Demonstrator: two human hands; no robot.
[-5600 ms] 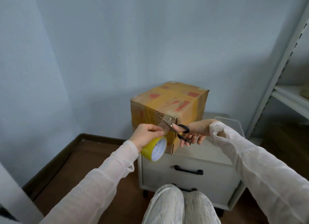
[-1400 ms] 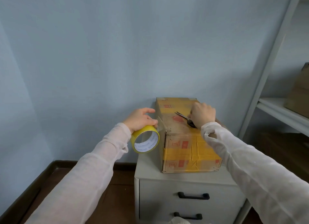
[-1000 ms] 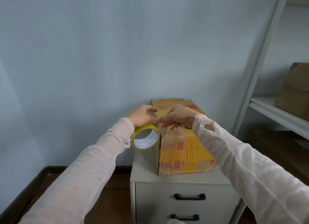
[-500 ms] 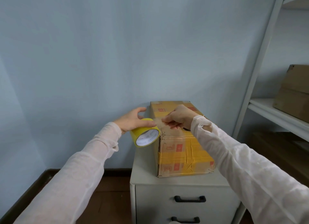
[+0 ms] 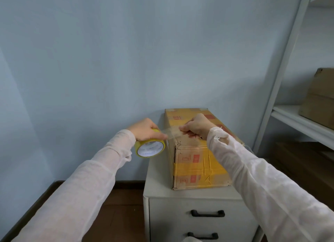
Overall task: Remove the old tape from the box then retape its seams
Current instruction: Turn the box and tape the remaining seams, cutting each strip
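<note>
Both arms stretched forward. Left hand (image 5: 144, 129) curled over tape roll (image 5: 150, 148); right hand (image 5: 196, 126) pinches tape end (image 5: 172, 132).

1. Soft, even, cool light fills the room. The wall (image 5: 126, 61) reads pale blue-grey, brightest near its middle and dimmer toward the left edge.
2. Shadows are faint: a soft one falls on the wall just left of the box (image 5: 197, 162), with deeper shade on the floor (image 5: 298, 166) beneath the shelf (image 5: 298, 122).
3. The white sleeves (image 5: 86, 187) come out brightest, nearly washed out, and turn soft at the bottom corners.
4. Wide-angle bend tilts the shelf upright (image 5: 282, 61) at the right edge.
5. A pale sheen lies on the strip of clear tape (image 5: 171, 132).
</note>
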